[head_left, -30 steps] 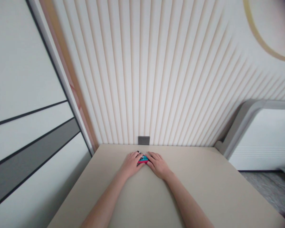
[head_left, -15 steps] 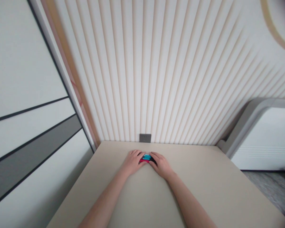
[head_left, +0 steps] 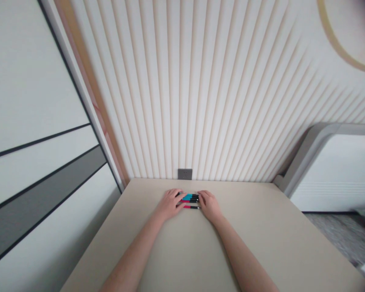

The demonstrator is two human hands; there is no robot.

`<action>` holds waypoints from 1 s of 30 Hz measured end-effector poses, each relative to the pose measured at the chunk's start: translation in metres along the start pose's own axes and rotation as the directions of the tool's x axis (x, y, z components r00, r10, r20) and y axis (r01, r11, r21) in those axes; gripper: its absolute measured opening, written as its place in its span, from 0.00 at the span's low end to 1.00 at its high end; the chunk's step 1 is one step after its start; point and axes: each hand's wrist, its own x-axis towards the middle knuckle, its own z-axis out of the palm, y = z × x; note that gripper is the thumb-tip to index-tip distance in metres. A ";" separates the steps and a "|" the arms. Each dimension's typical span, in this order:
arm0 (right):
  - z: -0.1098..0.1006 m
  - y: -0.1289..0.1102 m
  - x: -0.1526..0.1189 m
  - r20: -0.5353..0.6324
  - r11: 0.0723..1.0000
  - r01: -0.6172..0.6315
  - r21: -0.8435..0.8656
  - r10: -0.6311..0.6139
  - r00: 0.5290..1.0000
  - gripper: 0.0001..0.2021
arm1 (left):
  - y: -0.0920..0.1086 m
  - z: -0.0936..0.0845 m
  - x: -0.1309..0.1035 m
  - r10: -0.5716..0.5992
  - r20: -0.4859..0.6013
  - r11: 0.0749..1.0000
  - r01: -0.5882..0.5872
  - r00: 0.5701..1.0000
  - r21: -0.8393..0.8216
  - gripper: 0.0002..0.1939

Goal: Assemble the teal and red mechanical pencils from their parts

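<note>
Several pens (head_left: 190, 198), blue, red and black, lie side by side on the beige table near its back edge. A red and black pen (head_left: 191, 207) lies a little apart, nearer to me. My left hand (head_left: 170, 202) rests over the left ends of the pens, thumb and fingers spread around them. At their right ends is my right hand (head_left: 209, 204), its fingers bent and touching the tips. The parts of the pens under my left hand are hidden.
Behind the beige table (head_left: 249, 227) stands a ribbed wall (head_left: 176, 89) with a dark socket (head_left: 185, 174). A white and grey cabinet (head_left: 39, 170) is at the left, a grey padded bed headboard (head_left: 301, 162) at the right.
My right hand has shifted slightly right and uncovered the black ends of the pens. One red and black pen now lies apart from the others. The camera view has moved slightly.
</note>
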 end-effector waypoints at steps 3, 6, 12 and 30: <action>-0.001 -0.001 -0.003 0.008 1.000 0.001 0.007 -0.001 1.000 0.15 | 0.004 -0.003 -0.004 0.060 0.004 0.998 -0.060 0.998 0.003 0.16; -0.002 -0.001 -0.007 -0.002 1.000 0.011 0.013 -0.011 1.000 0.15 | 0.006 -0.004 -0.012 0.102 0.045 0.994 -0.103 0.994 0.025 0.12; -0.006 -0.010 -0.020 -0.089 0.998 0.060 -0.005 -0.060 0.994 0.16 | 0.006 0.005 -0.029 0.001 0.064 0.997 -0.006 0.998 0.076 0.07; -0.015 -0.055 -0.079 0.164 0.979 -0.086 0.186 0.055 0.985 0.25 | 0.038 -0.015 -0.087 -0.076 0.004 0.993 0.076 0.997 -0.090 0.09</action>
